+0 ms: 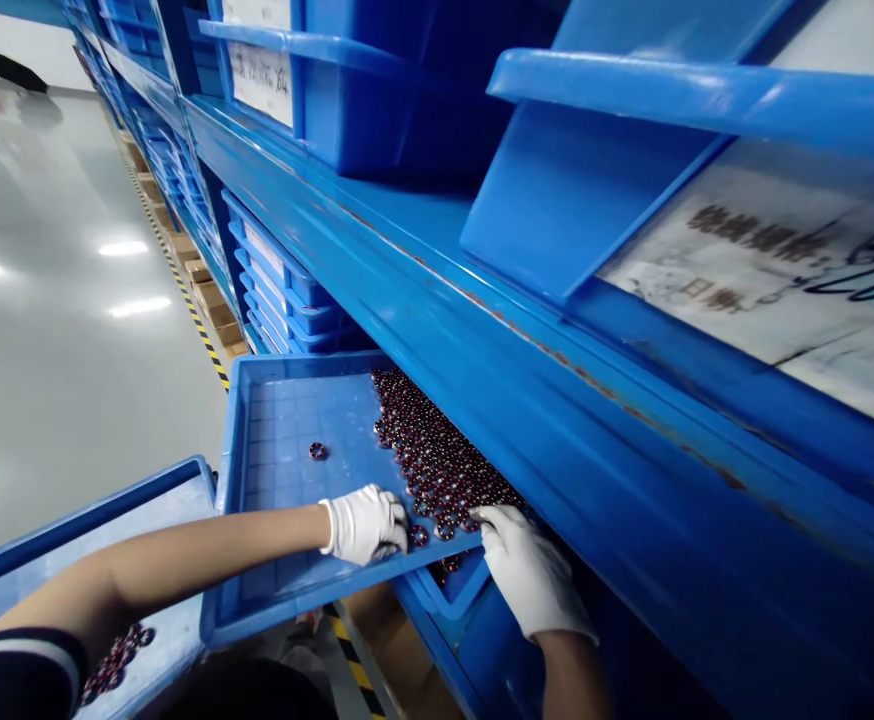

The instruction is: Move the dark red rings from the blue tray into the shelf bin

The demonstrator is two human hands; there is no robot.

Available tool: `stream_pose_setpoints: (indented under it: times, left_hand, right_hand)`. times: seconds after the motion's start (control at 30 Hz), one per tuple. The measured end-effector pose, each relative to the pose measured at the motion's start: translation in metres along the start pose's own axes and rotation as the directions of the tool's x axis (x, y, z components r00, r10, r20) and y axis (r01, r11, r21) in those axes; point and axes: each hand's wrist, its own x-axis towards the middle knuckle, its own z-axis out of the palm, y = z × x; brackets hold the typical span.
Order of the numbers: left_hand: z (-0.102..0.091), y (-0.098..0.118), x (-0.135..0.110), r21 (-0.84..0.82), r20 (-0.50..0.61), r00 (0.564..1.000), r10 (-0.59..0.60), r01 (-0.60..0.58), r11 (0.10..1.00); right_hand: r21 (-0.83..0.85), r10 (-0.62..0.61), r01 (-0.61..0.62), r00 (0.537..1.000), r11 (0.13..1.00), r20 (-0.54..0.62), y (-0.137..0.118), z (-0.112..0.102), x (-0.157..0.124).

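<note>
A shallow blue tray (309, 400) juts out at a tilt from under a shelf beam. Many small dark ring-shaped parts (444, 450) with reddish windings are heaped at its shelf side. One loose ring (318, 451) lies apart on the tray floor. My left hand (367, 525), in a white glove, rests inside the tray with fingers curled beside the nearest rings; whatever is under them is hidden. My right hand (531, 570), gloved too, is closed at the tray's near right rim, next to the heap. Its fingertips are partly hidden.
Under the tray, another blue tray (456, 600) holds more rings. At lower left, a third tray (174, 500) contains a cluster of rings (118, 660). The blue shelf beam (407, 270) runs low above the heap. Labelled blue bins (377, 100) stand over it, stacked trays (279, 280) behind.
</note>
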Motion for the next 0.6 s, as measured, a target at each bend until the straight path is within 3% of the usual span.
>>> stream_pose_setpoints:
  times: [0.07, 0.2, 0.27, 0.4, 0.47, 0.53, 0.6]
  left_hand:
    - [0.006, 0.003, 0.0, 0.019, -0.015, 0.998, 0.057, -0.057, 0.998]
    - [0.017, 0.007, 0.011, 0.069, -0.057, 0.997, -0.046, 0.05, 0.996]
    - [0.017, 0.009, 0.013, 0.069, -0.053, 0.998, -0.041, 0.044, 0.997]
    - [-0.007, 0.009, -0.002, 0.048, 0.04, 0.998, -0.053, 0.051, 0.998]
    - [-0.027, 0.002, -0.019, 0.074, 0.061, 0.985, -0.16, 0.155, 0.985]
    - [-0.046, -0.011, -0.038, 0.144, 0.011, 0.915, -0.403, 0.397, 0.906]
    - [-0.056, -0.028, -0.054, 0.176, -0.007, 0.765, -0.644, 0.635, 0.752]
  right_hand:
    - [0.022, 0.006, -0.005, 0.998, 1.0, -0.064, 0.009, 0.006, -0.003]
    - [0.047, -0.029, 0.037, 0.985, 0.998, -0.171, 0.017, 0.02, -0.006]
    - [0.055, -0.041, 0.053, 0.98, 0.997, -0.196, 0.016, 0.026, -0.009]
    - [0.125, 0.008, 0.026, 0.964, 0.992, -0.264, 0.004, 0.035, -0.015]
    - [0.19, -0.035, 0.102, 0.945, 0.977, -0.325, -0.008, 0.041, -0.017]
    - [0.251, -0.108, 0.212, 0.921, 0.945, -0.374, -0.022, 0.046, -0.017]
    - [0.289, -0.144, 0.278, 0.901, 0.916, -0.409, -0.036, 0.05, -0.016]
